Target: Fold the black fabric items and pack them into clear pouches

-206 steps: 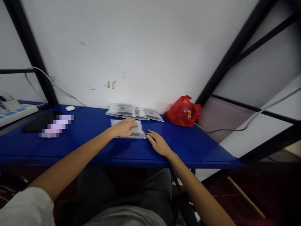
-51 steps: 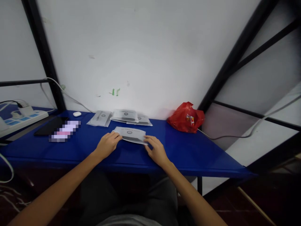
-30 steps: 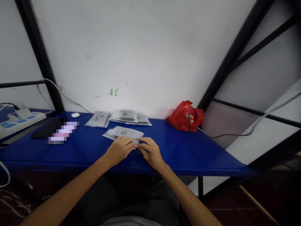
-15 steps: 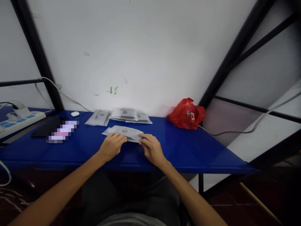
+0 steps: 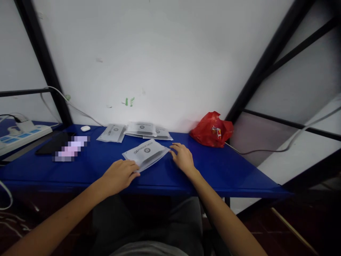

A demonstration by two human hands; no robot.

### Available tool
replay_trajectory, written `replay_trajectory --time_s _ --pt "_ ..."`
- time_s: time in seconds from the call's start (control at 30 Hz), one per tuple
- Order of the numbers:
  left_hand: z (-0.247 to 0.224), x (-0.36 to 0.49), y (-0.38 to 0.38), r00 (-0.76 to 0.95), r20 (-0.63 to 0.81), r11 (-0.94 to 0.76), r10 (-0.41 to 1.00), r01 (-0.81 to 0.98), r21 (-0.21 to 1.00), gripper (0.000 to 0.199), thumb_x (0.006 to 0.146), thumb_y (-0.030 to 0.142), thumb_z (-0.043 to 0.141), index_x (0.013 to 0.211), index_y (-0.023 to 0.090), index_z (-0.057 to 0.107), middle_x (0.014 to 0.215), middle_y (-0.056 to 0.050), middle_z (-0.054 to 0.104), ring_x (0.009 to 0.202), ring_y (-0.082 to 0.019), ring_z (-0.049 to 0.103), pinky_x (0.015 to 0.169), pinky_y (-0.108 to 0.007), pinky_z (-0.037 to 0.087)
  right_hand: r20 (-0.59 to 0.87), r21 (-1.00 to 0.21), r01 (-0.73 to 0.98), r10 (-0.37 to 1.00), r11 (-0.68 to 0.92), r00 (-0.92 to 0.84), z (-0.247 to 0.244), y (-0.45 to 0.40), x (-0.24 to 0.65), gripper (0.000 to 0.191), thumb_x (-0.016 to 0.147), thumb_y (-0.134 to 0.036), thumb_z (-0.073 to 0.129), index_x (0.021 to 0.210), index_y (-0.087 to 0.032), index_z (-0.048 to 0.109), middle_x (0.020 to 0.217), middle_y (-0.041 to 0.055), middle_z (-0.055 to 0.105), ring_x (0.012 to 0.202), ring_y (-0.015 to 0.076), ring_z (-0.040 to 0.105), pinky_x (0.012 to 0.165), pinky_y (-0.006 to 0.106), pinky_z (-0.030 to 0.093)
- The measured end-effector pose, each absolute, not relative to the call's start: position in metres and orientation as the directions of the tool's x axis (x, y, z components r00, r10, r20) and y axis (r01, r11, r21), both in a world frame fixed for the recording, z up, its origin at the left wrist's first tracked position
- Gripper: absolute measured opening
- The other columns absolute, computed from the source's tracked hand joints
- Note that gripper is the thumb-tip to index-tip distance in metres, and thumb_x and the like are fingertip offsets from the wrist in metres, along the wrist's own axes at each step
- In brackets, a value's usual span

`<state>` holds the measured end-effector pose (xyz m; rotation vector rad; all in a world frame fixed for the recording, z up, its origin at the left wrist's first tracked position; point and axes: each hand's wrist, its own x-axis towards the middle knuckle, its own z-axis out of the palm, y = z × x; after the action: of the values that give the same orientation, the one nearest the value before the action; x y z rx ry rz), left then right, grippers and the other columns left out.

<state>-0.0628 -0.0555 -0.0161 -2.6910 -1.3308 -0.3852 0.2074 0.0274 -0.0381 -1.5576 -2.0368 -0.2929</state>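
The worktop point(image 5: 213, 170) has a smooth, glossy blue surface. Frosted, translucent plastic makes up the near pouch point(image 5: 145, 151), its film softly sheened and slightly creased. The bag point(image 5: 210, 129) is thin red plastic, crinkled and shiny. The wall point(image 5: 170, 64) looks matt, with small scuffs. White plastic forms the smooth power strip point(image 5: 29, 135); the trousers point(image 5: 183, 220) are dark, matt cloth.

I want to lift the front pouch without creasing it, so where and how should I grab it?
Probably at opposite corners of the front pouch: left hand from the near left, right hand from the right. It lies slanted, print up, its right corner pointing toward the right hand.
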Motion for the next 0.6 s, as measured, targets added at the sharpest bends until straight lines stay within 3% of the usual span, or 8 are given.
replay_trajectory --time_s 0.13,0.3,0.47,0.6 --pt "-0.003 -0.048 -0.045 0.554 0.292 -0.617 0.78 0.758 0.21 0.03 0.093 0.038 0.041 0.112 0.025 0.061 0.112 -0.002 0.065 0.103 -0.018 0.058 0.086 -0.03 0.045 0.47 -0.145 0.959 0.87 0.242 -0.148 -0.04 0.019 0.203 0.017 0.082 -0.018 0.059 0.097 -0.02 0.067 0.119 0.0096 0.062 0.103 0.0262 0.059 0.084 0.04 0.048" --pt "-0.018 -0.051 0.018 0.418 0.246 -0.471 0.875 0.852 0.229 0.046 0.092 0.044 0.036 0.128 0.02 0.052 0.141 -0.009 0.045 0.125 -0.026 0.043 0.101 -0.04 0.036 0.456 -0.2 0.862 0.823 0.466 -0.339 -0.052 0.0 0.196 0.01 0.082 -0.018 0.059 0.088 -0.021 0.067 0.122 0.0066 0.06 0.106 0.0224 0.057 0.092 0.04 0.045" --pt "-0.04 -0.045 0.03 0.399 0.22 -0.447 0.89 0.858 0.252 0.048 0.094 0.045 0.031 0.131 0.019 0.048 0.138 -0.012 0.048 0.123 -0.027 0.047 0.098 -0.039 0.039 0.501 -0.258 0.793 0.778 0.552 -0.379 -0.057 0.003 0.19 0.019 0.082 -0.018 0.059 0.099 -0.022 0.067 0.126 0.01 0.057 0.113 0.0251 0.054 0.095 0.046 0.045" --pt "-0.045 -0.035 0.005 0.367 0.351 -0.424 0.861 0.901 0.097 0.041 0.094 0.039 0.036 0.122 0.015 0.053 0.119 -0.015 0.059 0.101 -0.026 0.06 0.082 -0.037 0.046 0.518 -0.341 0.796 0.807 0.501 -0.286 -0.055 0.012 0.187 0.02 0.087 -0.026 0.053 0.099 -0.02 0.068 0.123 0.0135 0.059 0.115 0.0267 0.054 0.096 0.049 0.044"
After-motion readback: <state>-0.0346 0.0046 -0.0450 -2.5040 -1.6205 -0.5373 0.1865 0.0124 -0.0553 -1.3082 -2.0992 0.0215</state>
